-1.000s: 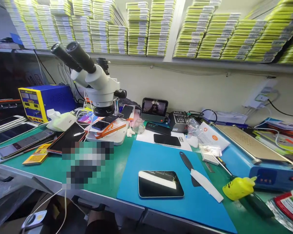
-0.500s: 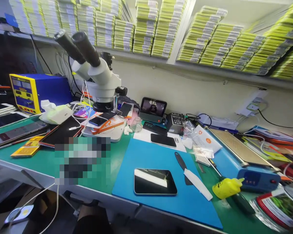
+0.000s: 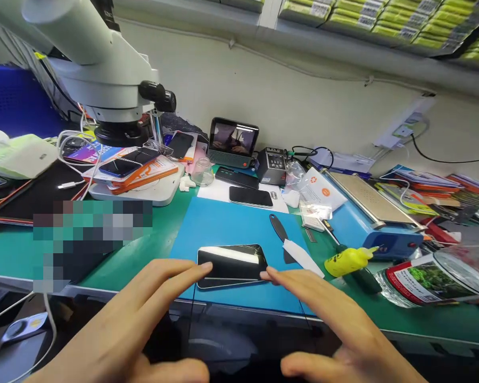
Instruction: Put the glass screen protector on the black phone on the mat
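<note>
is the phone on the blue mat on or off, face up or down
It looks off: the phone lies flat on the blue mat, its dark glass showing only glare. Which face is up, cannot tell.

1. Bare blue rectangular mat [image 3: 227, 226] lies open far of the black glossy phone [image 3: 231, 264].
2. To the right, a black-handled white-bladed scraper [image 3: 293, 247] and a yellow squeeze bottle [image 3: 349, 260] crowd the way.
3. To the far left, the white microscope [image 3: 91, 69] overhangs its cluttered white base [image 3: 155, 192].

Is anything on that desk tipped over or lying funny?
Yes. A clear jar with a red label lies on its side at the right edge of the green table. The phone between both hands sits slightly crooked on the blue mat.
</note>
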A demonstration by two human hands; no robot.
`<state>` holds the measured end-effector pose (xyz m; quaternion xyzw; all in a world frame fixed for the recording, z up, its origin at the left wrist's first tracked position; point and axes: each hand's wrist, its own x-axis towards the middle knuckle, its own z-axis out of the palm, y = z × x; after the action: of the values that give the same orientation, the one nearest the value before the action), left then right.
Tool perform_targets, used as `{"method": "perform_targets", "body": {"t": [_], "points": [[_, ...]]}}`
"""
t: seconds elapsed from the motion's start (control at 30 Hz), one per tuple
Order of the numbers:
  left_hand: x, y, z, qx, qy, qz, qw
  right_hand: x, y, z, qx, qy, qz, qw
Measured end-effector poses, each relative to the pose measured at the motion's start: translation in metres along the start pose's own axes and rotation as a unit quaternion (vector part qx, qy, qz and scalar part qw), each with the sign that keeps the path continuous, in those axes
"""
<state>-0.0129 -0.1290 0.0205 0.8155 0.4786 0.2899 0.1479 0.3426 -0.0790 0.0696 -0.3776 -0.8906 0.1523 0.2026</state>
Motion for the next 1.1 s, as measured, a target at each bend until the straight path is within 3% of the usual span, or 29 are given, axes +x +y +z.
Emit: {"method": "perform_targets", "body": {"t": [0.37,0.57,0.83,1.1], "points": [[0.047,-0.030,0.018,-0.010,-0.037,-0.013,0.999,0.053,0.051,0.017,0.027,-0.037,0.000,0.999],[0.051,-0.037,0.024,-0.037,-0.060,-0.048,0.996,0.056,0.069,0.034,0.026,-0.063,0.014,0.998],[0.054,-0.038,0.023,-0.016,-0.076,-0.051,0.996,0.058,0.081,0.044,0.018,-0.041,-0.005,0.999],[0.055,-0.038,0.022,0.004,-0.108,-0.060,0.992,0.054,0.088,0.044,-0.020,-0.106,-0.026,0.994]]}}
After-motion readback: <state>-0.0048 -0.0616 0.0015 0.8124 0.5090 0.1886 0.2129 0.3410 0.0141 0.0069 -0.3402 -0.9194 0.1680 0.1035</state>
